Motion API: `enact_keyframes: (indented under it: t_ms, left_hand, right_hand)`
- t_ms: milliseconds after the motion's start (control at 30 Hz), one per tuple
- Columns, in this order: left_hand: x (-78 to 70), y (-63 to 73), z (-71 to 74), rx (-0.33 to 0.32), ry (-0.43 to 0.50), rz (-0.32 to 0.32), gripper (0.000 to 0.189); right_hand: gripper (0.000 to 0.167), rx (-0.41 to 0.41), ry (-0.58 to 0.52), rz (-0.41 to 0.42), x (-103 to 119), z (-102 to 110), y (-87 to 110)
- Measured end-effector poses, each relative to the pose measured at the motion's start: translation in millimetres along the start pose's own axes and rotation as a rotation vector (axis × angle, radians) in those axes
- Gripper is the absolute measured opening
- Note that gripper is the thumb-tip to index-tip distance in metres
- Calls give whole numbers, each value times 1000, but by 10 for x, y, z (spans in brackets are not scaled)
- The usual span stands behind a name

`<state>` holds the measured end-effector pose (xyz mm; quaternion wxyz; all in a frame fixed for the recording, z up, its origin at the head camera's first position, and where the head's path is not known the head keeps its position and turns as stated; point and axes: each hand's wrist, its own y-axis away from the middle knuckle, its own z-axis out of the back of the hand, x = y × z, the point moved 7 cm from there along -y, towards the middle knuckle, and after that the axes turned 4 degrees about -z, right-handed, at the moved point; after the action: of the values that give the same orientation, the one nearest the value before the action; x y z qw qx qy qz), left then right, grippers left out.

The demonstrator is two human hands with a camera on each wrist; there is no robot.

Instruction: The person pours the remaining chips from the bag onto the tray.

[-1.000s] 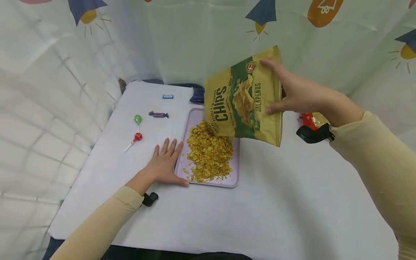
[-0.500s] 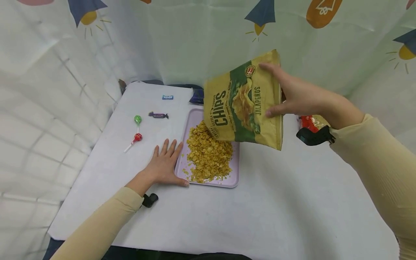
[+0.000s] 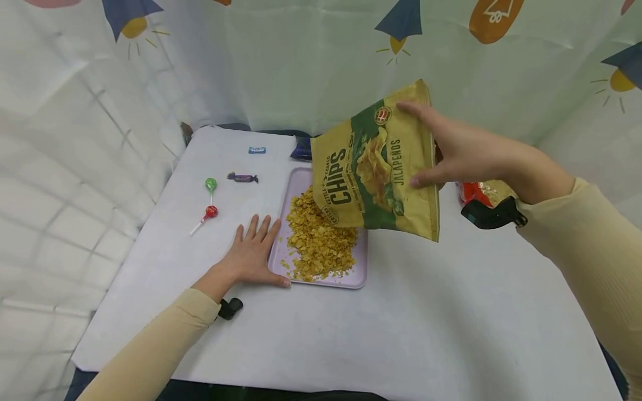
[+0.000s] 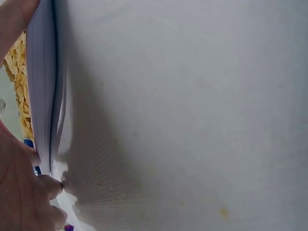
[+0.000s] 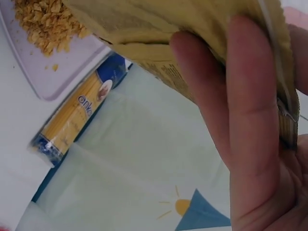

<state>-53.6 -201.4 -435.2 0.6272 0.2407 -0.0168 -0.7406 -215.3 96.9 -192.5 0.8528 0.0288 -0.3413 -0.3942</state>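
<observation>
My right hand [image 3: 461,147] grips a yellow and green bag of jalapeño chips [image 3: 373,167] by its right end, thumb on the front and fingers behind. The bag lies sideways, its left end low over a heap of crushed chips [image 3: 321,248]. That heap fills much of a pale purple tray [image 3: 362,270], whose far right part the bag hides. My left hand [image 3: 251,259] is spread with straight fingers along the tray's left edge, thumb at the near left corner. In the right wrist view, two fingers [image 5: 252,106] press against the bag's back.
Left of the tray lie a green lollipop [image 3: 211,184], a red lollipop [image 3: 211,211], a purple wrapped candy [image 3: 243,177] and a small blue candy [image 3: 257,150]. Behind the tray is a pasta packet [image 5: 77,110]. A red packet [image 3: 475,194] sits at right, partly covered by my wrist.
My right hand and the chip bag have come down slightly, and the bag's right end hangs a little lower. My left hand has stayed at the tray edge.
</observation>
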Motion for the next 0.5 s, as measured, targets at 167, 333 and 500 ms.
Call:
enact_keyframes:
  t_ms: [167, 333, 500]
  left_hand:
    - [-4, -4, 1, -12, -16, 5, 145]
    - [-6, -11, 4, -14, -21, 10, 145]
    - [-19, -1, 19, -13, -25, 10, 144]
  right_hand:
    - [117, 50, -69, -7, 73, -69, 72]
    - [117, 75, -82, 7, 152, -114, 134]
    - [117, 62, -59, 29, 214, -107, 160]
